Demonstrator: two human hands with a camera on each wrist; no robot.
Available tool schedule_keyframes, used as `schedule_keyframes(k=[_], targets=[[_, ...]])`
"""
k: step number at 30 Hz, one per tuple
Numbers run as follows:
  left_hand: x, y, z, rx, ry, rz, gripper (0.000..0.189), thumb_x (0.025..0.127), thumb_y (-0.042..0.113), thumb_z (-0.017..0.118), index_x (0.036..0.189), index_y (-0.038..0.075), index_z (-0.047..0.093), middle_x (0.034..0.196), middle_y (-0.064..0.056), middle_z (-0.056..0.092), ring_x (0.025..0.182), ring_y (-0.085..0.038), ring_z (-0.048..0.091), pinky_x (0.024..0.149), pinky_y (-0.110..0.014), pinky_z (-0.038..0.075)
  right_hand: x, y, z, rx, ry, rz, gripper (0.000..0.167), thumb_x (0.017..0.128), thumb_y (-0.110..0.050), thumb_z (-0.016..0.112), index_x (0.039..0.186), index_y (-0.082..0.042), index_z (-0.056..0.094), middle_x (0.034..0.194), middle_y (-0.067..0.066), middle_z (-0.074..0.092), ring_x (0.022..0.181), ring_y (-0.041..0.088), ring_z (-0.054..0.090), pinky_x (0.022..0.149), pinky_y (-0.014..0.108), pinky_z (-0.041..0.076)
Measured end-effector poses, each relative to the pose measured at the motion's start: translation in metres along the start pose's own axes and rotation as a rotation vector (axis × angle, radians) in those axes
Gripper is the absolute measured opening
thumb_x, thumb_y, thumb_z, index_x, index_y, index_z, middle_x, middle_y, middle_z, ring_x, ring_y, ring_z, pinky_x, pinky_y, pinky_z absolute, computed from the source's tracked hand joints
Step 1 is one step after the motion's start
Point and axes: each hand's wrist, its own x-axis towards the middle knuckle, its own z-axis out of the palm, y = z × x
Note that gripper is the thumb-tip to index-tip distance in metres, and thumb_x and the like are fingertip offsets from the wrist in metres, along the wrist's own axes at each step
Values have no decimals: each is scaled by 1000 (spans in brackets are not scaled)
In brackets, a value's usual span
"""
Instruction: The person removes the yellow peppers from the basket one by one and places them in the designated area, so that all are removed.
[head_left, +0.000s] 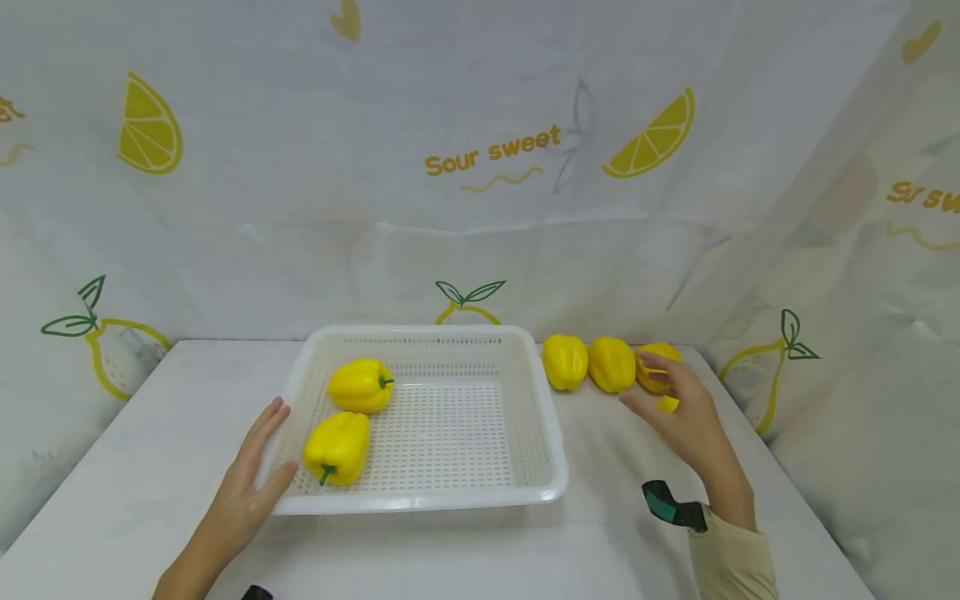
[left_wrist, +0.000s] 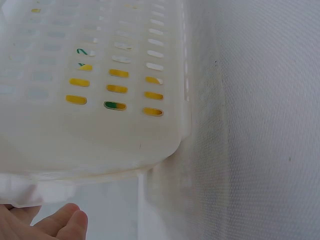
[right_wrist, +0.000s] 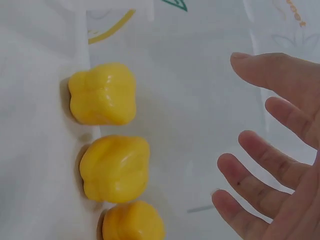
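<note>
A white plastic basket [head_left: 427,502] holds two yellow bell peppers, one pepper [head_left: 360,385] behind the other pepper [head_left: 337,448], both with green stems. My left hand [head_left: 243,487] rests at its left rim, fingers extended along the side and thumb over the front corner. In the left wrist view, fingertips [left_wrist: 72,225] show close to the rim. Right of the basket stand a yellow pepper [head_left: 565,362], a middle pepper [head_left: 611,364] and a right-hand pepper [head_left: 660,354]. My right hand [head_left: 686,417] hovers over the right-hand one, partly covering it, fingers spread and holding nothing.
A white cloth covers the table [head_left: 420,558]. Behind it hangs a white curtain [head_left: 300,250] printed with lemons and lettering, continuing along both sides. A small yellow patch [head_left: 667,404] shows beneath my right fingers.
</note>
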Motion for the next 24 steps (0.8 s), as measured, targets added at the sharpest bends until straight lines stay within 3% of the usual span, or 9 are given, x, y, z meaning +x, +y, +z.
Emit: schedule_keyframes(k=[2,5,7,13,16,18,21,24], targets=[[0,0,0,-5,-4,1,66,97,10,53,157,13,25,167,-12,12,147,8,6,115,-8,4,0,-4,1,32,2,-22,62,91,-28,73,142,-5,46,142,19,49,122,41,54,104,26,46],[0,-1,-1,-16,-10,-1,66,98,9,53,157,12,24,167,-12,11,149,4,6,115,-7,3,-1,-11,3,73,-1,-50,61,90,-25,74,142,-6,47,142,16,50,122,39,55,92,2,38],[0,0,-1,-22,-14,-5,66,98,10,53,157,12,24,167,-12,11,150,2,5,118,-13,3,-1,-14,4,88,-5,-62,61,90,-23,74,142,-5,47,142,16,50,122,39,55,91,-2,35],[-1,1,-1,-22,-9,3,67,98,9,53,158,14,25,167,-11,11,144,15,6,122,-18,3,-2,-21,7,75,-17,-64,63,89,-24,74,141,-3,46,141,17,51,123,40,54,92,-5,30],[-1,0,-1,-22,-12,-3,66,98,10,53,158,14,24,167,-10,11,147,9,5,121,-18,3,-2,-24,8,58,-20,-62,63,90,-25,74,142,-4,47,141,17,51,122,37,55,96,3,39],[-1,0,-1,-24,-15,-3,66,98,10,53,158,13,24,167,-11,10,150,2,5,121,-19,2,-2,-26,9,57,-22,-66,63,89,-24,74,142,-4,47,141,17,50,122,37,55,103,21,47],[0,-1,0,-26,-15,-2,67,98,9,53,157,12,24,167,-12,10,152,-5,5,121,-18,2,-2,-30,11,67,-32,-81,62,89,-23,75,141,-4,47,142,17,51,122,37,55,103,50,46],[0,-1,-1,-28,-14,2,67,97,9,53,157,12,24,167,-13,10,153,-6,5,122,-21,1,-2,-33,14,89,-45,-105,61,88,-21,75,140,-4,49,143,17,52,123,37,55,103,57,45]])
